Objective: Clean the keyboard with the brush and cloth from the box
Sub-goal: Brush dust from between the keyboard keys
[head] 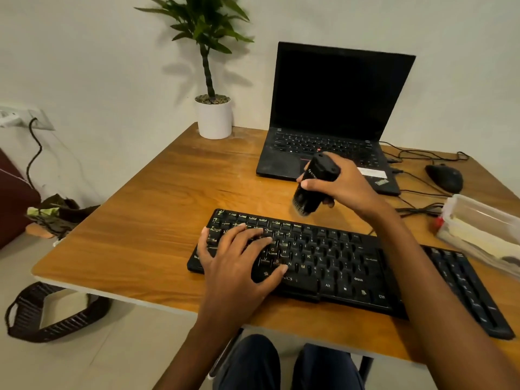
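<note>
While left hand (239, 257) presses keyboard (337, 266), right hand (343, 187) holds brush (313, 187) at far edge

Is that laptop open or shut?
Open: the laptop has its lid standing up, showing a black screen and the keys below it.

glossy wood table (157, 209), matt plastic keyboard (337, 266)
</note>
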`<state>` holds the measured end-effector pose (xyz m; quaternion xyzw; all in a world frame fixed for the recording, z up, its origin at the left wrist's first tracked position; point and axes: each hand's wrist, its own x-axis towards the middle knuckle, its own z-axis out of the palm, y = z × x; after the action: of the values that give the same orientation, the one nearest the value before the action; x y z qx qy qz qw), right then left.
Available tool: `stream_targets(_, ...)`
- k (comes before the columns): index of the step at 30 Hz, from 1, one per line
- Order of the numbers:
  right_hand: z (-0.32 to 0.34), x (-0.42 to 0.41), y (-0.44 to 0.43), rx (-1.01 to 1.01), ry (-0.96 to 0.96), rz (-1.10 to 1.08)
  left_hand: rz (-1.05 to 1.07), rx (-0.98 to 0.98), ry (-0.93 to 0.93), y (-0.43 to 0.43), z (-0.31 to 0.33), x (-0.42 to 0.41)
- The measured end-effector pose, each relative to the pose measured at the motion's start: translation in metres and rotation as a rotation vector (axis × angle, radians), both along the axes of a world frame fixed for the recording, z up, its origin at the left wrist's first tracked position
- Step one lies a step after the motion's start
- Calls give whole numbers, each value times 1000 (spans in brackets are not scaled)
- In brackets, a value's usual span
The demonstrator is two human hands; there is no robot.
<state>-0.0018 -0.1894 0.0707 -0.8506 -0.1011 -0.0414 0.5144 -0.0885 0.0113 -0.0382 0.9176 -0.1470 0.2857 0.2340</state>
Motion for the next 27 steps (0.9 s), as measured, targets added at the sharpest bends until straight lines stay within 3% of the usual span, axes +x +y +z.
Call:
stream_targets(4,-18,-2,-3,130,53,39,-3,57,19,0,0,-1)
stream_targets(9,-22,0,1,22,-3,26,-8,67,25,0,1,0)
stream_targets(13,-25,-2,-3,97,13,92,-8,46,33,0,2,0)
stream_targets(17,-26,-2,-2,45,-86,58,-14,39,44,0,2,0)
stream_targets(20,-29,-3,1,55,-46,76,-15,32,43,1,2,-1)
stream_targets(23,-29,-4,2,-23,-164,14,-13,32,39,0,2,0)
stream_targets(25,-28,-5,1,102,-116,26,-17,32,45,0,2,0)
stream_targets(27,-28,-6,1,57,-80,71,-17,33,57,0,2,0)
